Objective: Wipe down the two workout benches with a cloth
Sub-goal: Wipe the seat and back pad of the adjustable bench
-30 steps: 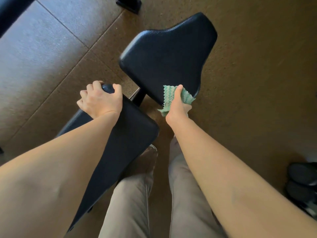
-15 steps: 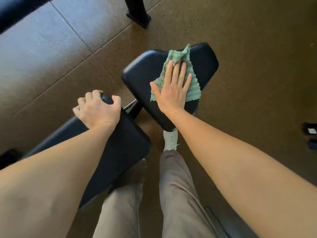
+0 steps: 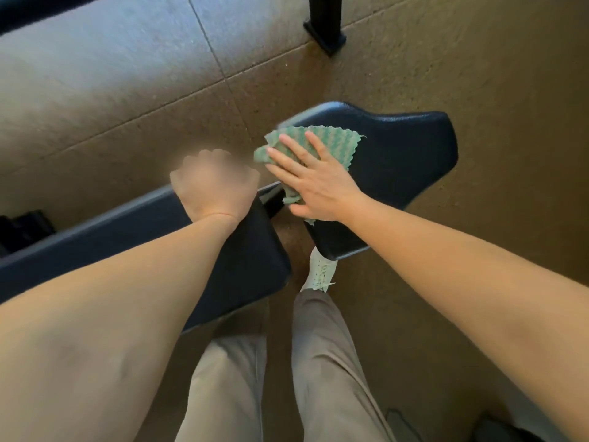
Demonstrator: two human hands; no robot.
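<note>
A black padded seat pad [image 3: 401,161] of a workout bench lies ahead of me, right of centre. A green cloth [image 3: 331,145] is spread on its left part. My right hand [image 3: 318,183] presses flat on the cloth with straight, spread fingers. The long black back pad [image 3: 242,260] of the same bench runs from the left edge toward the middle. My left hand [image 3: 213,183] curls over the far end of that pad; it is blurred.
Brown rubber floor tiles [image 3: 127,106] surround the bench. A black metal post with a foot [image 3: 325,30] stands at the top. Another dark pad edge [image 3: 38,11] crosses the top left corner. My legs and a white shoe [image 3: 322,269] are under the seat pad.
My right hand went from gripping the cloth at the seat's near edge to pressing it flat on top, then slid it left toward the gap. The view shifted right and forward.
</note>
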